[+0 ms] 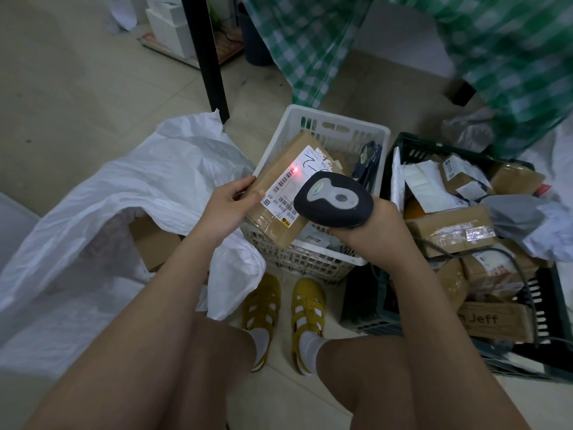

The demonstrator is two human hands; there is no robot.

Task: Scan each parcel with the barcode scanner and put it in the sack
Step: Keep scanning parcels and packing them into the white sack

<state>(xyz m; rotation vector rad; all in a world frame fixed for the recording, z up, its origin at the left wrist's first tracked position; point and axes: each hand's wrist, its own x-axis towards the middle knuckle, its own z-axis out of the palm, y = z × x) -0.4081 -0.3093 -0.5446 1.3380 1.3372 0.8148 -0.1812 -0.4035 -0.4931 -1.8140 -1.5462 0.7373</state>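
My left hand (228, 206) grips the near left edge of a brown cardboard parcel (279, 225) and holds it tilted over the white basket (341, 125). Its white label faces up, and a red scanner dot glows on the barcode. My right hand (375, 234) grips the handle of a dark barcode scanner (333, 201), whose head points at the label. The white sack (130, 193) lies open on the floor to the left, with a cardboard box showing inside its mouth.
A dark crate (545, 305) on the right holds several taped parcels and mailers, with the scanner cable trailing over them. A black table leg (210, 57) and a green checked cloth (310, 51) stand behind the baskets. My knees and yellow shoes are below.
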